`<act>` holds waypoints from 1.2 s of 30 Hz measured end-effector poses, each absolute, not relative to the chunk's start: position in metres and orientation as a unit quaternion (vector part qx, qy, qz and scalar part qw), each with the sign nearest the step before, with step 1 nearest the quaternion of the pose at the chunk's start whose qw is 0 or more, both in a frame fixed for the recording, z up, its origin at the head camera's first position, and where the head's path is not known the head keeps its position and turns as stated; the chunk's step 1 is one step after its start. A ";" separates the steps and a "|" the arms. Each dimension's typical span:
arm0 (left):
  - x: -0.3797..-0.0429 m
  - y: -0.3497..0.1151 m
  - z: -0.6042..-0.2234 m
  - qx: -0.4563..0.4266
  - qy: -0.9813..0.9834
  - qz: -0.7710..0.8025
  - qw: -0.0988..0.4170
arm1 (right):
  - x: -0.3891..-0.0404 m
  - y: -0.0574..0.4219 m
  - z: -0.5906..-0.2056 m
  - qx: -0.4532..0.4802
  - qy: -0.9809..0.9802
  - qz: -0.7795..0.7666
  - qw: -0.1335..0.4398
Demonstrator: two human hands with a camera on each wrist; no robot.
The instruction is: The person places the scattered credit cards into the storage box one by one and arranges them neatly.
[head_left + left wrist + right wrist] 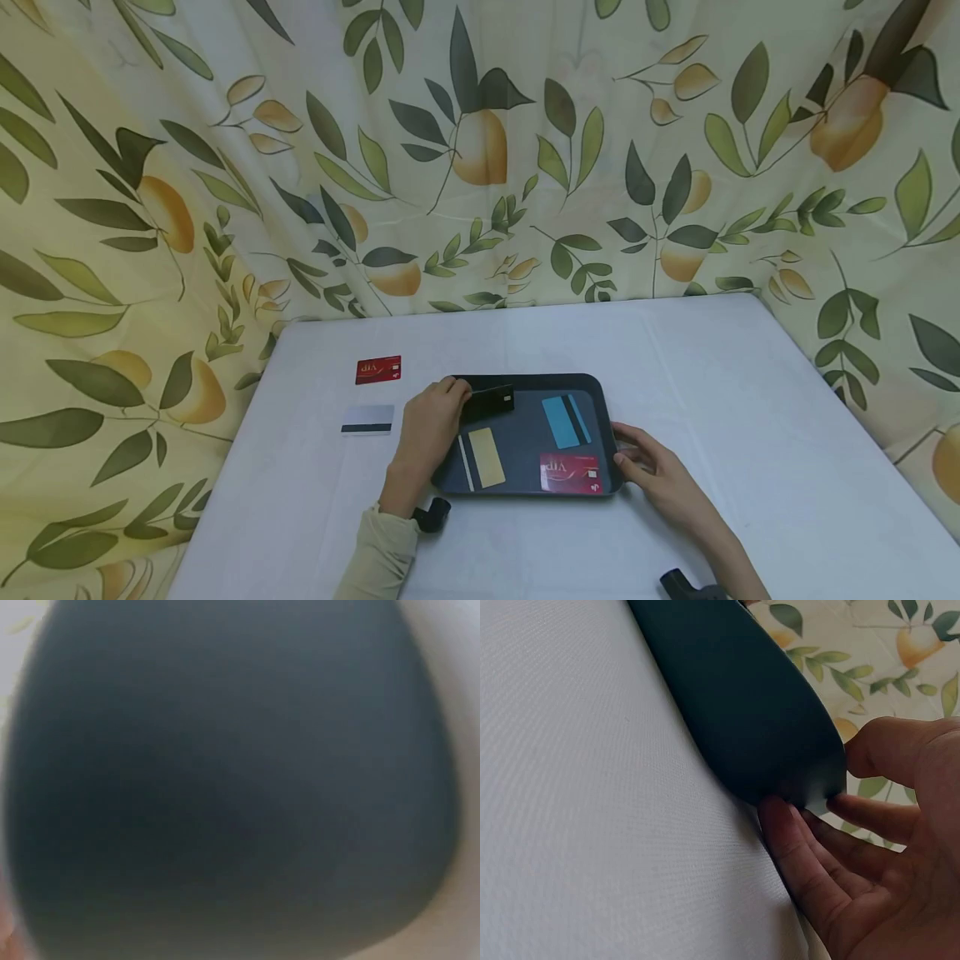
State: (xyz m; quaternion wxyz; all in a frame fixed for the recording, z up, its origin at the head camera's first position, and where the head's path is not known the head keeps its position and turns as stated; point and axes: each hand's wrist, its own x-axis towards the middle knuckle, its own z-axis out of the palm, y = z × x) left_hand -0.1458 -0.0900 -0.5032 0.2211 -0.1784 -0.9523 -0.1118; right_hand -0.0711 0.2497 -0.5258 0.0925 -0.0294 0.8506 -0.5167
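Head view, left hand [431,421] pinching black card [489,402], long axis sideways, right hand [654,467] gripping tray [519,435]

The left hand [429,423] hides part (the left end) of the black card [491,403].

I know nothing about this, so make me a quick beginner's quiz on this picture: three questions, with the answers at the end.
1. What does the person's left hand hold?
a) a blue card with a dark stripe
b) a black rectangular card
c) a beige card with a dark stripe
2. True or false: the person's right hand touches the blue card.
3. How many cards lie on the white cloth, outside the dark grey, round-cornered tray?

Key:
1. b
2. False; the right hand touches the tray's edge.
3. Two: a red VIP card and a silver card with a dark stripe.
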 end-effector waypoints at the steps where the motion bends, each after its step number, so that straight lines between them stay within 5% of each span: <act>1: -0.146 -0.091 -0.502 -0.176 -0.952 -0.124 0.218 | -0.071 0.250 -0.526 -0.030 0.851 -0.516 0.092; 36: -0.133 -0.171 -0.476 -0.068 -0.906 -0.407 0.097 | -0.070 0.253 -0.532 -0.036 0.855 -0.511 0.080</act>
